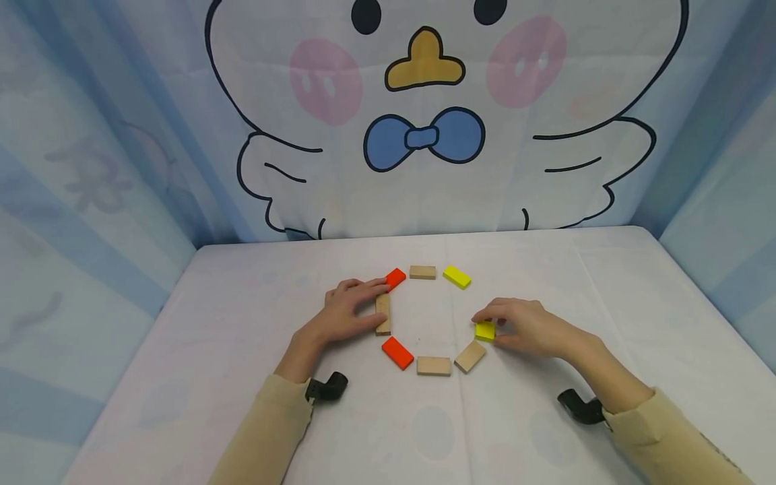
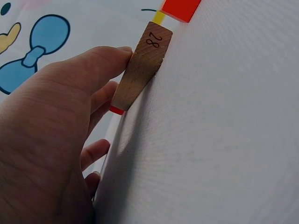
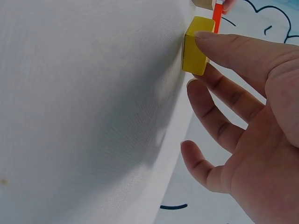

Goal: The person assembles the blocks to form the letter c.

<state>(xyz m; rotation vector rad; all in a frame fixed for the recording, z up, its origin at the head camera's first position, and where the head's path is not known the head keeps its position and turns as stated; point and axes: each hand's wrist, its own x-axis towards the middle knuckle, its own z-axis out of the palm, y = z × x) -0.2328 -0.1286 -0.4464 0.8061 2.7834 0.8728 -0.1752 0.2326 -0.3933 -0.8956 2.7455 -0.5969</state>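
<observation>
In the head view, small rectangular blocks lie in a ring on the white cloth. My left hand (image 1: 347,311) is at the ring's left side, holding a plain wooden block (image 1: 383,314) between thumb and fingers. The left wrist view shows the number 28 on this wooden block's end (image 2: 153,39). The fingertips reach a red block (image 1: 396,278) at the far left; whether they touch it I cannot tell. On the right, my right hand (image 1: 530,328) pinches a yellow block (image 1: 485,331) between thumb and fingers, its other fingers loosely bent in the right wrist view.
Another wooden block (image 1: 422,272) and a yellow block (image 1: 457,277) form the far side. Nearer lie a red block (image 1: 397,353), a wooden block (image 1: 433,366) and a slanted wooden block (image 1: 470,356) close to the held yellow one. A cartoon-printed curtain (image 1: 424,195) hangs behind the table.
</observation>
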